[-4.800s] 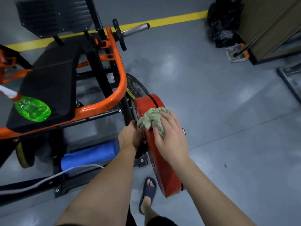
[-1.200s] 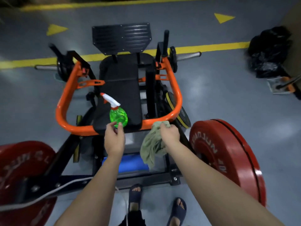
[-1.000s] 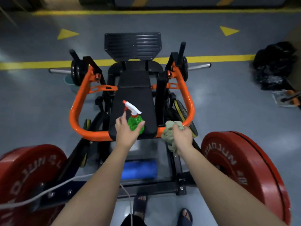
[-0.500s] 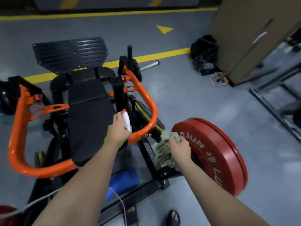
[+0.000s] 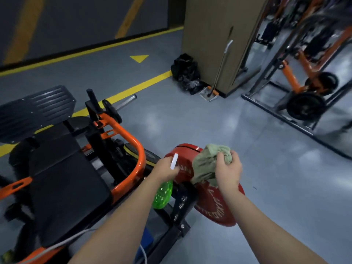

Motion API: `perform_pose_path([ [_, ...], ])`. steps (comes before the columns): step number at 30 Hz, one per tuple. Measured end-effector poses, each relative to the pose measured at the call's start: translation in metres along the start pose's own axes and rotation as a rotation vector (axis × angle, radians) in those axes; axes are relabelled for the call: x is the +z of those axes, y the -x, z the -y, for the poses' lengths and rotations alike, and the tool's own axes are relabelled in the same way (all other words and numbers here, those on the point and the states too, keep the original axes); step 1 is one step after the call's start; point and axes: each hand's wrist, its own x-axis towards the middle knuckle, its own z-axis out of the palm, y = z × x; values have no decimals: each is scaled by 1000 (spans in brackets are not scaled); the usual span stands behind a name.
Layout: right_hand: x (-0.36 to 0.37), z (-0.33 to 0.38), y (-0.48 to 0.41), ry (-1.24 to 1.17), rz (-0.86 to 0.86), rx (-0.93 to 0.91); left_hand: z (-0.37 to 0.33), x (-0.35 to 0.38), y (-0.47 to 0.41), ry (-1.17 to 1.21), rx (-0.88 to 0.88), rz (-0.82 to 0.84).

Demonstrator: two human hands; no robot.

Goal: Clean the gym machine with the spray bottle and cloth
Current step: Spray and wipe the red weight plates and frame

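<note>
My left hand (image 5: 166, 168) grips the spray bottle (image 5: 162, 193), a green bottle with a white nozzle that points toward the red weight plate (image 5: 215, 204). My right hand (image 5: 226, 170) is shut on a bunched pale green cloth (image 5: 206, 162), held just above the plate's upper face. The plate sits on the right side of the gym machine (image 5: 64, 180), which has a black seat pad, an orange curved bar (image 5: 133, 149) and a ribbed black footplate (image 5: 36, 109).
A tan cabinet (image 5: 219, 35) stands beyond the plate, with black bags (image 5: 186, 73) and a dustpan (image 5: 208, 93) at its foot. Another orange rack with black plates (image 5: 302, 105) stands at the right. Grey floor lies between them.
My view has swung right. The left hand has carried the spray bottle from the seat over to the red plate. The right hand has raised the cloth above the plate.
</note>
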Motion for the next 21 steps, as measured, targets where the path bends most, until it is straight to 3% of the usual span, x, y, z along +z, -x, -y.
perform_pose_path([
  [4,-41,-13,-37,-4,-156,109,-23,-5,0,-59,-65,23],
  [8,-67,-28,-54,-47,-266,218,-37,-5,8,-141,-106,167],
  [10,-74,-38,-57,-37,-263,210,-40,0,13,-208,-89,187],
  [16,-114,-43,-83,-6,-401,161,-58,23,28,-121,23,277],
  [21,-158,-54,-110,-15,-502,97,-88,57,42,-82,-12,353],
])
